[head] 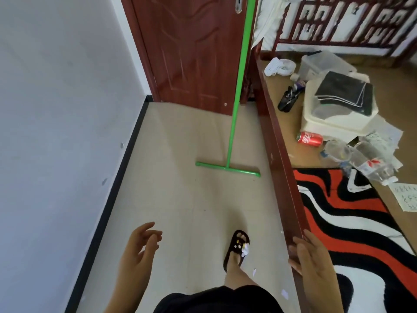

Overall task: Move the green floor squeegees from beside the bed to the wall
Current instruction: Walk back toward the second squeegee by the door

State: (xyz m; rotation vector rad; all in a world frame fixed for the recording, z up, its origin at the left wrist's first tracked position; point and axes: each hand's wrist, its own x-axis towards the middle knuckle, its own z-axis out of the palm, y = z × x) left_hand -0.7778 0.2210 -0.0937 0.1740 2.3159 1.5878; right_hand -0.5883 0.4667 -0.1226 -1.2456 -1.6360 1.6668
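Observation:
One green floor squeegee (234, 118) stands on the tiled floor ahead, its crossbar head flat on the tiles and its long handle leaning up against the door edge and bed corner. My left hand (141, 247) hovers low over the floor with fingers loosely spread, holding nothing, well short of the squeegee. My right hand (312, 258) rests against the dark red wooden bed frame (279, 154), fingers apart, nothing in it. The white wall (63, 109) with a black skirting runs along the left.
A dark red door (191, 46) closes off the far end of the narrow floor strip. The bed surface carries a red can (309, 138), white boxes, clear bottles, a small fan and a red, black and white rug (352, 218). My sandalled foot (237, 249) is on the tiles.

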